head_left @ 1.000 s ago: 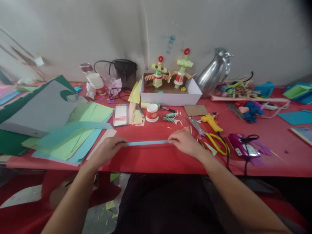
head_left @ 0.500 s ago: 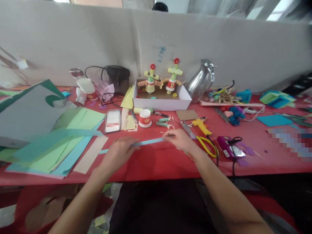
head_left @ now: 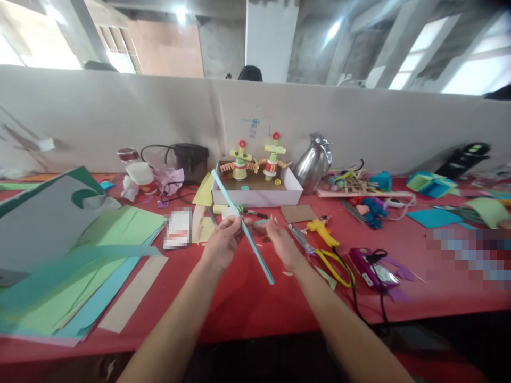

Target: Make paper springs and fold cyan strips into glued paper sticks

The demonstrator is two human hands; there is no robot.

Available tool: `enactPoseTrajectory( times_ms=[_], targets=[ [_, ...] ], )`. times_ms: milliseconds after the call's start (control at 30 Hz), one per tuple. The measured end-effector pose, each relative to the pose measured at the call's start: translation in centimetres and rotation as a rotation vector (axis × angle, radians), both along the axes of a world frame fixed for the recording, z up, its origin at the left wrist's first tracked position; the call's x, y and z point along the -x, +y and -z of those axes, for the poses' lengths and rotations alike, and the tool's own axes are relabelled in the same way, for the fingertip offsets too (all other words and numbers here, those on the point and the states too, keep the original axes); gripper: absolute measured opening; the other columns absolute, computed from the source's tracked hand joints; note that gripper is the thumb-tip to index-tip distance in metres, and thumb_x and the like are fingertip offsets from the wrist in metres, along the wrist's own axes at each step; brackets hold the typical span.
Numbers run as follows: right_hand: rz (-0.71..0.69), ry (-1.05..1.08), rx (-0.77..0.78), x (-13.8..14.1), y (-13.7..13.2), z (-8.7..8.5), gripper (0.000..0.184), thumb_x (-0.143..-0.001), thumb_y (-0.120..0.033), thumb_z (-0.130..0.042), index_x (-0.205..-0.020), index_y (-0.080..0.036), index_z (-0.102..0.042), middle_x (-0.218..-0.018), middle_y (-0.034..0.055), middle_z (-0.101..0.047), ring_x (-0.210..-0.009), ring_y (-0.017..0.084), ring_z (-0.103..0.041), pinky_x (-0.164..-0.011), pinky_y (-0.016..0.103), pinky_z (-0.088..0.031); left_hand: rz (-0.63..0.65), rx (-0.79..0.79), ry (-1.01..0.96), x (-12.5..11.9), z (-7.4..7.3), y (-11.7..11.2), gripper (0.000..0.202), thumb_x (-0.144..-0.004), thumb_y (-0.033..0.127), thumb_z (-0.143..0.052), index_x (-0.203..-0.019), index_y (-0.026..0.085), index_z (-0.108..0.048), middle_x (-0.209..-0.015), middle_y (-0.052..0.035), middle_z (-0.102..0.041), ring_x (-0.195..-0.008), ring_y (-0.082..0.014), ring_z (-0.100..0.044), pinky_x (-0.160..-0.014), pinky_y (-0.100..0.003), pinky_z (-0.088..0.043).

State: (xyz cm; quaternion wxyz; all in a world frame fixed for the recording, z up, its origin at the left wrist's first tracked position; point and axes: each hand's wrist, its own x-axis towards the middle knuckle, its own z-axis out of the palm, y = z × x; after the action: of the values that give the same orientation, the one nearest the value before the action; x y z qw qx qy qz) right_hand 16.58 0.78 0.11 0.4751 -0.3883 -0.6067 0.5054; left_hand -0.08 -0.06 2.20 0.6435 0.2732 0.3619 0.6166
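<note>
My left hand (head_left: 223,239) is closed in a pinch around the middle of a narrow light-blue paper strip (head_left: 257,252). The strip is held up at a slant, its upper end towards the white box and its lower end over the red tabletop. Just right of the strip is my right hand (head_left: 282,244), its fingers loosely stretched and apart from the paper, slightly blurred. Behind my hands lie a folded paper spring (head_left: 261,222), partly covered, and a paper cup mostly hidden by my left hand.
A shallow white box (head_left: 255,198) holds two paper-cup figures. To the right are scissors (head_left: 337,268), a yellow glue gun (head_left: 322,232), a purple device (head_left: 369,271) with a black cable, and a steel jug (head_left: 311,165). Coloured paper sheets (head_left: 131,226) lie at left.
The blue strip has been lifted from lying crosswise near the tabletop to a steep slant. My right hand has let go of its end. The head view has tilted up.
</note>
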Motion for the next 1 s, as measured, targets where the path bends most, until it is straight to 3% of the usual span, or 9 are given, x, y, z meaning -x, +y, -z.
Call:
enactPoseTrajectory(
  times_ms=[67,133,333,467,600,700,900,933,1000],
  targets=[
    [-0.063,-0.069,-0.079,1.0,0.4,0.2,0.036,-0.085,-0.056,-0.062,-0.099,-0.024,-0.071,-0.093,0.0038,-0.074,-0.085,0.022,-0.068,-0.074,0.033,-0.051,-0.02,0.004,-0.035,-0.4,0.9,1.0,0.021,-0.066,0.023,-0.081,-0.075,0.018,-0.062,-0.076,0.0003,-0.072,-0.07,-0.0104,-0.065,-0.072,-0.023,-0.051],
    [-0.069,-0.134,-0.147,1.5,0.8,0.5,0.028,-0.082,-0.046,-0.07,-0.098,-0.023,-0.07,-0.092,0.0019,-0.074,-0.083,0.02,-0.068,-0.074,0.032,-0.051,-0.012,-0.003,-0.035,-0.1,2.0,1.5,0.023,-0.065,0.025,-0.082,-0.076,0.019,-0.063,-0.077,0.0013,-0.071,-0.07,-0.0101,-0.065,-0.069,-0.023,-0.05],
    [0.031,-0.314,-0.247,1.5,1.1,0.9,0.011,-0.088,-0.029,-0.063,-0.086,-0.026,-0.074,-0.083,-0.001,-0.075,-0.075,0.018,-0.067,-0.069,0.029,-0.047,-0.03,-0.112,0.164,1.1,4.5,1.5,0.015,-0.065,0.024,-0.083,-0.073,0.018,-0.071,-0.072,0.0014,-0.07,-0.07,-0.0096,-0.062,-0.072,-0.021,-0.049],
    [0.053,-0.432,-0.356,1.6,0.7,0.9,0.014,-0.093,-0.032,-0.06,-0.09,-0.028,-0.073,-0.085,-0.0004,-0.075,-0.077,0.018,-0.066,-0.072,0.029,-0.047,-0.181,-0.194,0.2,2.0,4.0,1.7,0.013,-0.064,0.02,-0.083,-0.072,0.017,-0.073,-0.071,0.0006,-0.071,-0.07,-0.0098,-0.061,-0.07,-0.019,-0.05],
    [0.15,-0.582,-0.527,1.5,0.5,1.2,0.021,-0.098,-0.034,-0.052,-0.099,-0.027,-0.072,-0.094,0.0028,-0.076,-0.086,0.02,-0.066,-0.082,0.033,-0.046,-0.368,-0.223,0.018,3.6,3.1,2.2,0.014,-0.063,0.014,-0.081,-0.067,0.016,-0.068,-0.068,0.0026,-0.068,-0.057,-0.0055,-0.054,-0.059,-0.016,-0.05],
    [0.218,-0.642,-0.575,1.3,0.7,1.3,0.025,-0.1,-0.036,-0.047,-0.1,-0.028,-0.071,-0.095,0.004,-0.075,-0.09,0.022,-0.065,-0.086,0.036,-0.046,-0.398,-0.257,-0.052,4.7,2.6,2.3,0.015,-0.065,0.013,-0.081,-0.067,0.016,-0.066,-0.074,0.0024,-0.068,-0.052,-0.0044,-0.05,-0.052,-0.017,-0.049],
    [0.557,-0.25,-0.401,0.7,0.9,1.5,0.025,-0.097,-0.04,-0.048,-0.089,-0.024,-0.066,-0.087,0.0067,-0.071,-0.082,0.021,-0.064,-0.076,0.034,-0.049,-0.465,-0.45,-0.211,4.6,1.5,1.9,0.021,-0.069,0.023,-0.084,-0.073,0.018,-0.064,-0.08,0.0035,-0.061,-0.071,-0.0055,-0.056,-0.068,-0.015,-0.052],
    [0.553,-0.155,-0.309,0.9,0.9,1.6,0.028,-0.095,-0.044,-0.049,-0.086,-0.023,-0.065,-0.081,0.0059,-0.069,-0.075,0.02,-0.063,-0.071,0.033,-0.049,-0.432,-0.467,-0.219,4.2,1.4,1.6,0.02,-0.072,0.028,-0.082,-0.076,0.019,-0.064,-0.082,0.0026,-0.061,-0.074,-0.0064,-0.057,-0.071,-0.016,-0.053],
    [0.361,0.008,-0.101,1.7,0.5,1.8,0.034,-0.09,-0.053,-0.055,-0.083,-0.022,-0.066,-0.072,0.0032,-0.066,-0.062,0.017,-0.059,-0.059,0.03,-0.046,-0.342,-0.462,-0.177,3.0,1.5,1.0,0.021,-0.074,0.028,-0.08,-0.074,0.019,-0.061,-0.081,0.002,-0.059,-0.076,-0.0077,-0.057,-0.071,-0.017,-0.052]
  ],
)
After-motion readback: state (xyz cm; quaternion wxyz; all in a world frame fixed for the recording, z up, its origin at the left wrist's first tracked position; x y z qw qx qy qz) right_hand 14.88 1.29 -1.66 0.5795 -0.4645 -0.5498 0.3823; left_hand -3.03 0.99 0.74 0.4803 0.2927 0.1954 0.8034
